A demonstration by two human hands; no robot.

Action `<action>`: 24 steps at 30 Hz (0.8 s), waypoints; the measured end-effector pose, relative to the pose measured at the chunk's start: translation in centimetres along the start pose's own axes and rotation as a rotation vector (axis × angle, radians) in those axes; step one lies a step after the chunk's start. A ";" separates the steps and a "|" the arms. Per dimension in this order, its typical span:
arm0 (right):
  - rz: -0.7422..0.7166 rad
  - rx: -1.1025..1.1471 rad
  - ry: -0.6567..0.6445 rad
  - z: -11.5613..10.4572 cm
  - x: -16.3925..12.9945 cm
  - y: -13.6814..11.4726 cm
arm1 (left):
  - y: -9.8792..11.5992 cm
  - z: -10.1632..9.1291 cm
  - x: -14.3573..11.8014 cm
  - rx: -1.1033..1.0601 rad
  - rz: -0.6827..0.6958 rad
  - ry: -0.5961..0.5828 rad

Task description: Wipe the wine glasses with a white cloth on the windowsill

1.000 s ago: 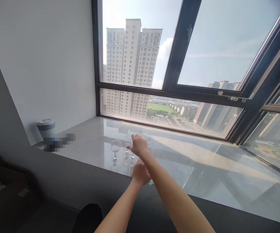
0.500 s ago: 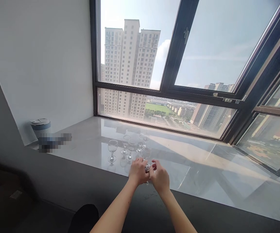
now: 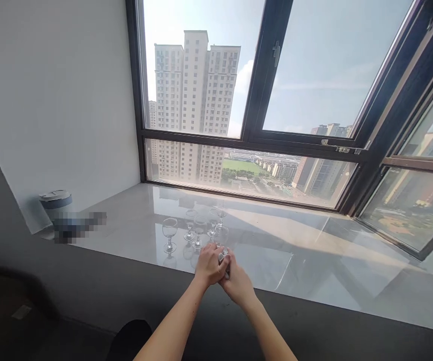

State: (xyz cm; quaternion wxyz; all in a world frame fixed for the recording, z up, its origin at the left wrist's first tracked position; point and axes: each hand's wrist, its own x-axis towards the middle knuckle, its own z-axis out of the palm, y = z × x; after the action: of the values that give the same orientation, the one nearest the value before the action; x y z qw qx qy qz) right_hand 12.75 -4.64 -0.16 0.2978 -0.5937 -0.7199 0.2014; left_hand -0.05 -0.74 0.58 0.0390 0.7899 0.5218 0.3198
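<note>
My left hand (image 3: 209, 264) and my right hand (image 3: 236, 281) are closed together above the sill's front edge. A small crumpled white cloth (image 3: 222, 258) shows between the left thumb and the right fingers. Just beyond the fingers is the faint bowl of a stemmed glass (image 3: 221, 234); its lower part is hidden, so I cannot tell whether it is held. Farther left and behind, several clear stemmed glasses stand upright in a cluster. The leftmost glass (image 3: 170, 234) stands a little apart from the others.
The glossy pale sill (image 3: 269, 260) runs beneath a dark-framed window (image 3: 252, 135). A white and blue tub (image 3: 56, 203) stands at the left wall, with a blurred patch in front of it. The sill's front edge drops to a dark face.
My right hand has closed in against my left, its raised fingers now folded around the cloth. The camera view has shifted slightly; the standing glasses keep their places.
</note>
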 end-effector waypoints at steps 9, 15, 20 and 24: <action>0.053 -0.147 0.221 0.2 0.6 1.2 | 0.0 -0.1 0.0 0.010 -0.004 0.040; 0.254 -0.291 0.305 -3.5 0.6 5.0 | 0.0 0.2 0.0 -0.013 -0.034 0.045; 0.379 -0.278 0.313 -5.9 0.3 6.4 | -0.2 0.8 0.0 -0.055 -0.031 0.010; 0.392 -0.105 0.288 -5.5 0.6 5.5 | -0.3 0.9 0.0 -0.086 -0.015 -0.015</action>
State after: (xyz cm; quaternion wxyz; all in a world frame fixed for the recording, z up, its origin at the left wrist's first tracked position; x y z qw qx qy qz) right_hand 20.42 -3.27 0.49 0.3211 -0.7594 -0.5505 0.1309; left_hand 0.17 -0.38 -0.22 0.0792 0.7858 0.5132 0.3359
